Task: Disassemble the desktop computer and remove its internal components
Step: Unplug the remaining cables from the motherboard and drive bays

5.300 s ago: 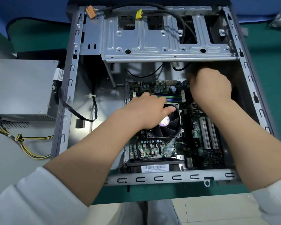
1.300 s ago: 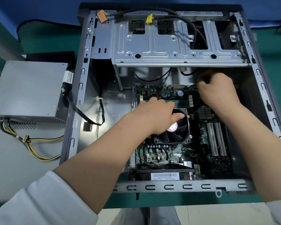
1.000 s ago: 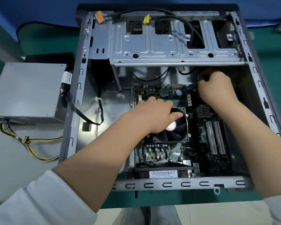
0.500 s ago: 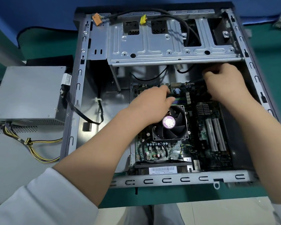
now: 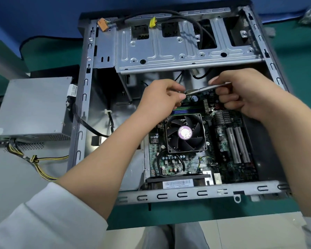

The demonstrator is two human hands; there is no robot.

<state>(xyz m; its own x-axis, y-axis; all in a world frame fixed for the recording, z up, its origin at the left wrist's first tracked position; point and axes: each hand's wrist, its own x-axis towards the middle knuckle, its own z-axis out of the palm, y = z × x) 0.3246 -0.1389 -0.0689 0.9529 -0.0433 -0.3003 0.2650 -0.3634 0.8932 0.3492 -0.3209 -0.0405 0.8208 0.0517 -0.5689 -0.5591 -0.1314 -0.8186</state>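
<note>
The open computer case (image 5: 83,112) lies on its side with the motherboard (image 5: 223,159) inside. A black CPU fan (image 5: 185,133) with a purple hub sits mid-board, uncovered. My right hand (image 5: 248,94) is closed around a thin silver strip (image 5: 208,87), either a tool or a flat cable. The strip slants down-left to the board's top edge. My left hand (image 5: 160,99) pinches at the strip's lower end, just above the memory sticks (image 5: 187,110). What lies under those fingertips is hidden.
A grey power supply (image 5: 32,108) with yellow-black wires (image 5: 34,159) lies outside the case on the left. The metal drive cage (image 5: 187,47) spans the case's far end, with black cables, an orange plug (image 5: 102,26) and a yellow plug (image 5: 153,22) over it. White expansion slots (image 5: 237,144) are at the right.
My left hand has lifted off the CPU fan and moved up to the board's top edge. My right hand has risen and pulled right, and the thin silver strip now shows between the hands.
</note>
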